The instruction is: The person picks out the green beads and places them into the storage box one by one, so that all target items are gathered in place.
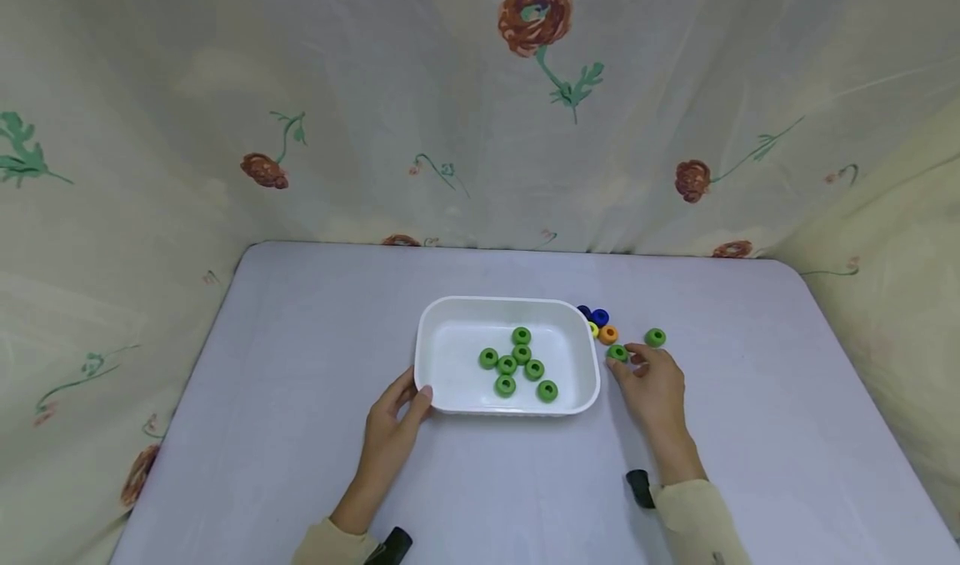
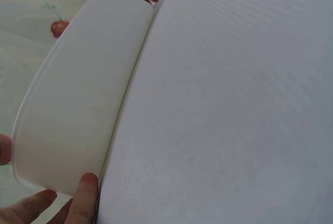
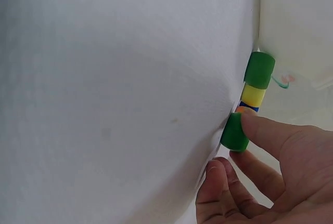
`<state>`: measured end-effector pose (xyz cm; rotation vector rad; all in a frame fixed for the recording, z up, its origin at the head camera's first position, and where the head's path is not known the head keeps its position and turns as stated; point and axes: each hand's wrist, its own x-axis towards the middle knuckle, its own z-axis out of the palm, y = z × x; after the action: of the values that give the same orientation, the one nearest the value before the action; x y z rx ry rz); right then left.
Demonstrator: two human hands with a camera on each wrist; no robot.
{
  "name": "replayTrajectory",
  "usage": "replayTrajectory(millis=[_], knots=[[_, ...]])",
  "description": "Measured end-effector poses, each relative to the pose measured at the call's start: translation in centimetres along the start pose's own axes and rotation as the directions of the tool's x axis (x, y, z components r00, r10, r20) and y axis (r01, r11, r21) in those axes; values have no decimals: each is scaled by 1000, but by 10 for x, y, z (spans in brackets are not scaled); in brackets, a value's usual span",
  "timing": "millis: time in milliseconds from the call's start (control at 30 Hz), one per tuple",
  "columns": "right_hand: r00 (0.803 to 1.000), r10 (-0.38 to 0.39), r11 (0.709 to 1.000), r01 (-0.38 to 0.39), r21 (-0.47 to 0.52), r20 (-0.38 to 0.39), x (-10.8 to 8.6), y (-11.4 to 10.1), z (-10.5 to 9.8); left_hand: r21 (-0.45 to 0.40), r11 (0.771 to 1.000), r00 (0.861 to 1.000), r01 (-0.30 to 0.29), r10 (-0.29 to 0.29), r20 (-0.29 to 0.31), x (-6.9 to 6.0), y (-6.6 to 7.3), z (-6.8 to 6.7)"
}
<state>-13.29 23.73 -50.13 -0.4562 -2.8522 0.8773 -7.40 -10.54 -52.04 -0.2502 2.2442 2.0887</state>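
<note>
A white rectangular tray [image 1: 510, 411] rests on the table, with several green beads [image 1: 507, 365] lying in it. At its front left corner my left hand [image 1: 390, 423] grips the tray, thumb at the rim and fingers against the outer wall [image 2: 78, 89]. Just right of the tray, my right hand [image 1: 658, 390] pinches a green bead [image 3: 235, 132] between thumb and finger, at table height. Another green bead [image 1: 655, 337] lies behind the right fingers. In the right wrist view a green bead [image 3: 260, 69] also stands closer to the tray.
Beside the tray's right wall sit an orange bead [image 1: 608, 334], a blue bead [image 1: 600, 317], a dark blue bead [image 1: 583, 311] and a yellow bead [image 1: 593, 329] partly hidden by the rim. Flowered cloth [image 1: 360, 132] surrounds the white-covered table [image 1: 315, 298].
</note>
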Motion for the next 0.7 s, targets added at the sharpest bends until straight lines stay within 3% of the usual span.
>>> replayTrajectory(millis=[200, 433, 700], knots=[[1000, -22, 1000, 22, 15, -19, -1, 0, -1, 2, 1000, 1000, 21, -21, -7, 0, 0, 0], [999, 36, 999, -36, 22, -8, -1, 0, 0, 3, 1000, 1000, 24, -24, -1, -1, 1, -1], [999, 50, 998, -49, 39, -16, -1, 1, -2, 3, 1000, 1000, 9, -9, 5, 0, 1, 0]])
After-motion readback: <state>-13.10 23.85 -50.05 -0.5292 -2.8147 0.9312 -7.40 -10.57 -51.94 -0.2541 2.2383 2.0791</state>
